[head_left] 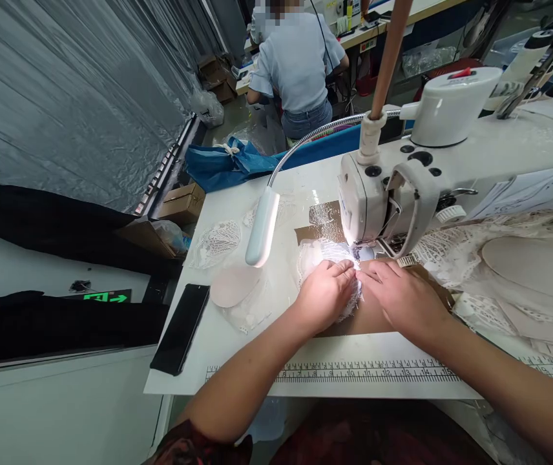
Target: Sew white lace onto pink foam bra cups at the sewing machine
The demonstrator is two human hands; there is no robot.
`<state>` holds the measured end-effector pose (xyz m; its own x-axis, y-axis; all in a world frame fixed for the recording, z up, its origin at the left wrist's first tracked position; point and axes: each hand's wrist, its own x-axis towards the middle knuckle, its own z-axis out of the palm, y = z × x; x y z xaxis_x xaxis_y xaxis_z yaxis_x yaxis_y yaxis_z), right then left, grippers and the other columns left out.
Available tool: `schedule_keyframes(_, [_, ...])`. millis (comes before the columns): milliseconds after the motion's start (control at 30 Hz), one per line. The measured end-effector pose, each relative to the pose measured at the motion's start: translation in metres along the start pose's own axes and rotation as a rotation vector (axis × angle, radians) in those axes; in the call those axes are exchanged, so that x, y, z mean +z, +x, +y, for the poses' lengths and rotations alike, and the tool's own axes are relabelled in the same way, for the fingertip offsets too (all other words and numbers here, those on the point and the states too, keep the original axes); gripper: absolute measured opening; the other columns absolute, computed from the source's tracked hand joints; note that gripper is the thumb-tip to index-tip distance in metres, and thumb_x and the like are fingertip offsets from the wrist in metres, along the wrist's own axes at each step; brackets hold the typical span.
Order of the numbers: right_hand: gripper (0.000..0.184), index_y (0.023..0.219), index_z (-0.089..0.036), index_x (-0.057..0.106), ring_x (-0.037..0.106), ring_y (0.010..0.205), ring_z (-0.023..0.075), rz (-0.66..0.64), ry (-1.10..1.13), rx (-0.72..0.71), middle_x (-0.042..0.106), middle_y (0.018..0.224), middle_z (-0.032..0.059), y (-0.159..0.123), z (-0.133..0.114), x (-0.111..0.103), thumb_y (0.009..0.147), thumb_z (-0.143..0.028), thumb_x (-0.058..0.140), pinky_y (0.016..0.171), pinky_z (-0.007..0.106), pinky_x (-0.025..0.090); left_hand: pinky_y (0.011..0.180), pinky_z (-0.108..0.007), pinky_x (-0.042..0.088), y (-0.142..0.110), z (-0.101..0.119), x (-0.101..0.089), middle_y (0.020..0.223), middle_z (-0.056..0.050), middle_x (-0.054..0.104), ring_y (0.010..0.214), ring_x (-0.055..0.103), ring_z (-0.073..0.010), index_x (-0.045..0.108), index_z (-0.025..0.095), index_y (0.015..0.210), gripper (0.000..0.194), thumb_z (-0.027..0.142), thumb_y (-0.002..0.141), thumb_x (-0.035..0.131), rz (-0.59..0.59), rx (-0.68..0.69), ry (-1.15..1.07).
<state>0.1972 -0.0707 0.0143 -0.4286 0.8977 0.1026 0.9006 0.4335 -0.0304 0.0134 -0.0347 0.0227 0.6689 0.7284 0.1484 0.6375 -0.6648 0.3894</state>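
A white lace piece (309, 254) lies under the needle area of the white sewing machine (361, 200), lit by a bright spot. On its near edge, my left hand (325, 292) presses and pinches the lace with the fingers held together. Just to the right, my right hand (405, 298) has its fingertips closed on the same edge, close to the left fingertips. The exact grip under the fingers is hidden. Beneath the lace and my right hand shows a brown sheet (366, 316) on the table.
Left of the machine stand a gooseneck lamp (263, 226), loose lace pieces (218, 244), a beige oval pad (235, 285) and a phone (180, 329). More lace and pads (523, 258) pile up at right. A printed ruler (344, 372) runs along the front edge. A person (298, 64) sits beyond.
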Motion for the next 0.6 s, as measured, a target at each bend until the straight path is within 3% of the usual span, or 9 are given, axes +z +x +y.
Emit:
schedule_keyframes(333, [0.045,0.118,-0.024,0.066,0.056,0.066,0.0177,0.019,-0.066,0.104,0.068,0.100,0.0078,0.010,-0.001,0.002,0.082,-0.004,0.048,0.052,0.032,0.034,0.082,-0.041,0.053,0.016,-0.022,0.008,0.128,-0.010,0.064,0.089,0.062,-0.0234,0.066,0.015,0.118,0.035,0.026,0.097,0.040,0.011,0.076,0.059])
schedule_keyframes(600, [0.051,0.121,-0.023,0.065,0.059,0.076,0.0193,0.008,-0.049,0.102,0.066,0.097,0.0092,0.007,0.000,0.006,0.081,0.000,0.044,0.059,0.031,0.038,0.083,-0.037,0.053,0.017,-0.028,0.015,0.124,-0.011,0.066,0.090,0.061,-0.0202,0.062,0.013,0.121,0.033,0.023,0.095,0.044,0.067,0.097,0.051])
